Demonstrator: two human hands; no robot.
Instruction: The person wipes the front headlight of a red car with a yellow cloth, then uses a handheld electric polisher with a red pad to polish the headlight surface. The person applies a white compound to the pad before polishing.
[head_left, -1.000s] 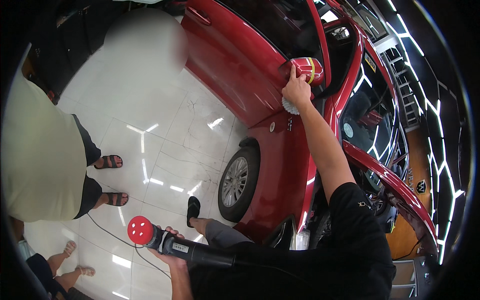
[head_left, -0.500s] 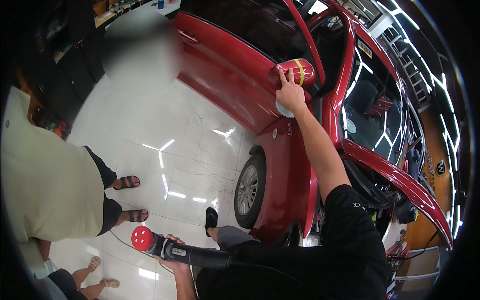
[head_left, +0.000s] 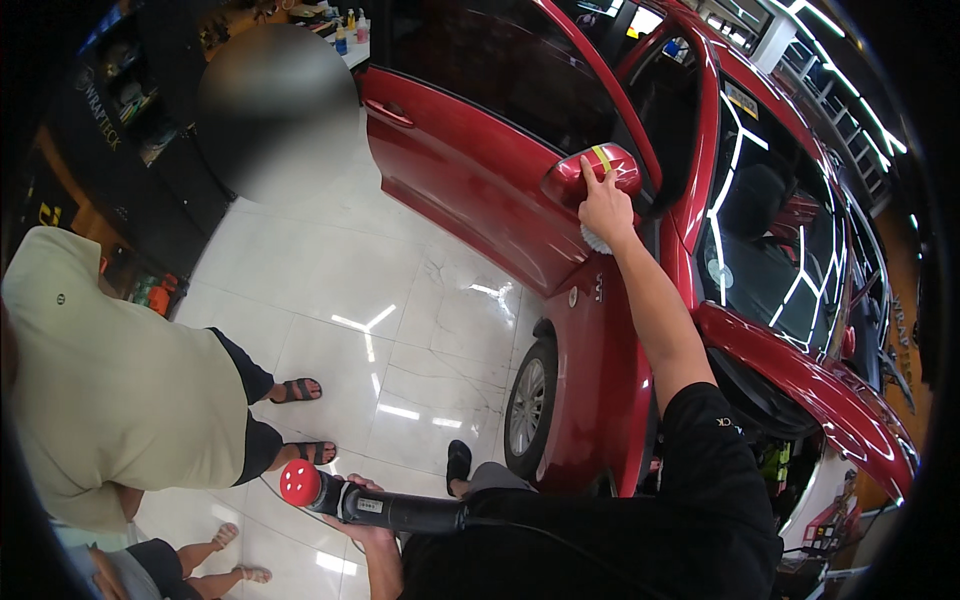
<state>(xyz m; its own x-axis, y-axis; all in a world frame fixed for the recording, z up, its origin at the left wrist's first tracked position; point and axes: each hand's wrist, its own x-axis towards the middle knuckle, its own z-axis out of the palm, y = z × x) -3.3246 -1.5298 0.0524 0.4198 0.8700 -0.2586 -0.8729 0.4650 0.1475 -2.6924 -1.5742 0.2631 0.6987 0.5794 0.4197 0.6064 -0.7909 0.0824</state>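
My left hand [head_left: 372, 510] is wrapped round the body of a black power polisher [head_left: 415, 512] at the bottom of the view. The tool's round red backing plate [head_left: 300, 483], with pale dots, carries no pad. At the end of my stretched arm, my right hand [head_left: 606, 208] holds a white fluffy polishing pad [head_left: 595, 240], mostly hidden under the palm. Two of its fingers point out and touch the red side mirror [head_left: 568, 183]. A strip of yellow tape [head_left: 601, 158] crosses the mirror's housing beside the fingertips.
The red car's front door [head_left: 470, 190] stands open. Its front wheel [head_left: 530, 405] and raised hood [head_left: 800, 375] are nearer me. A person in a pale shirt [head_left: 130, 370] stands at left, with another person's sandalled feet [head_left: 240, 555] below. Bottles [head_left: 350, 35] stand on a far counter.
The view has shifted, so the car sits further right and lower. My right hand's fingers stay on the mirror, now close to the tape. My left hand still holds the polisher.
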